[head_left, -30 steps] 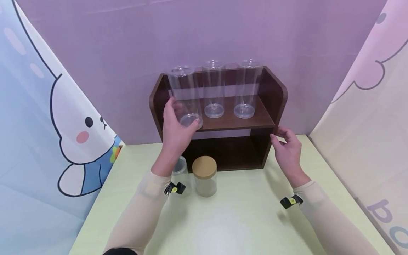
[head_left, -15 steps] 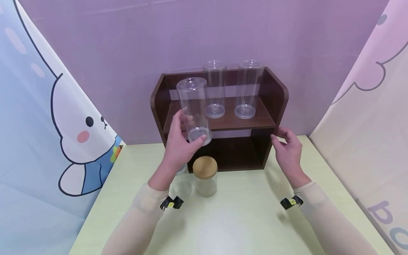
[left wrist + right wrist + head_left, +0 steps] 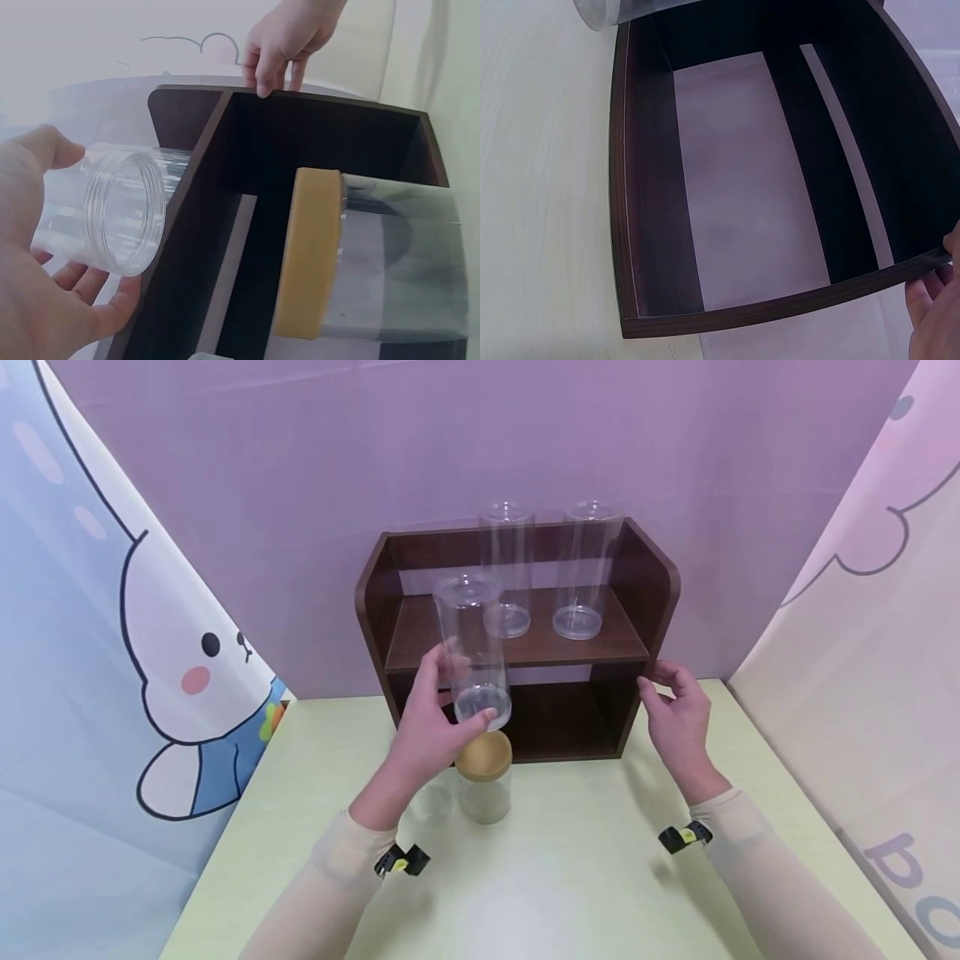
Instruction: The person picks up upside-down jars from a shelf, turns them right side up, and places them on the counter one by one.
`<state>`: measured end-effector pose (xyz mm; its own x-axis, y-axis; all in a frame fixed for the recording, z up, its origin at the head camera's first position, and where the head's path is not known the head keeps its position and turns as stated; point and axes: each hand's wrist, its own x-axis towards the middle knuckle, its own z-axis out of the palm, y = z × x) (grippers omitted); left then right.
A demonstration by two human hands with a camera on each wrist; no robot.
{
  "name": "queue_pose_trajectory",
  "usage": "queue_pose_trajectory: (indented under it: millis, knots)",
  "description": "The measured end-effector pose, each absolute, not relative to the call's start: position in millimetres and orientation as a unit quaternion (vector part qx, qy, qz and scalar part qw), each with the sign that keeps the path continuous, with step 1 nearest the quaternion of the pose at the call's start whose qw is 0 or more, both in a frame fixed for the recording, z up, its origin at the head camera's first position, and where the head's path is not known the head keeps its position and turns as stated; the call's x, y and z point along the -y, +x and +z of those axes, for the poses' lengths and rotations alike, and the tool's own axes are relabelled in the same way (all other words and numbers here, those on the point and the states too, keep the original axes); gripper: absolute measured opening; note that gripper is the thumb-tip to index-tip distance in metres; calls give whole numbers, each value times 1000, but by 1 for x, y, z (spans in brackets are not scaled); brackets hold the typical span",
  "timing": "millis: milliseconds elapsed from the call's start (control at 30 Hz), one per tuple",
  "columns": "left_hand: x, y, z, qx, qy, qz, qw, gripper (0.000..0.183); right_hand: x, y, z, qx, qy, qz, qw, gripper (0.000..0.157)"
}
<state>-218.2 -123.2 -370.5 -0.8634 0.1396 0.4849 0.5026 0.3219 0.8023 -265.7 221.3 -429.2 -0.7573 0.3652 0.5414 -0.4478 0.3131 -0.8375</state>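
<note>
My left hand (image 3: pixel 427 731) grips a tall clear jar (image 3: pixel 471 627) low on its body, thumb at the front of the base and fingers around the far side. The jar is upright, raised in front of the dark brown two-tier shelf (image 3: pixel 517 647), and overlaps the wooden-lidded jar (image 3: pixel 486 793) from the head. The left wrist view shows the ridged base end of the clear jar (image 3: pixel 124 210) beside the shelf board. At the shelf's right side panel, my right hand (image 3: pixel 678 722) pinches the edge between thumb and fingers.
Two more tall clear jars (image 3: pixel 510 564) stand on the upper tier, centre and right. A short clear jar (image 3: pixel 432 802) is partly hidden behind my left wrist. The pale table (image 3: pixel 570 868) lies in front, with a purple cloth (image 3: pixel 480 435) behind the shelf.
My left hand has brought the tall jar off the upper tier's left end, moving it forward, down and slightly right. My right hand has stayed at the side panel.
</note>
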Motion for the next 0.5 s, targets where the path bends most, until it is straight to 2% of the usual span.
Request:
queue_pose_trajectory:
  millis: [500]
  knots:
    - [119, -210, -396, 779, -258, -559, 122, 90, -220, -262, -426, 724, 46, 591, 353, 22]
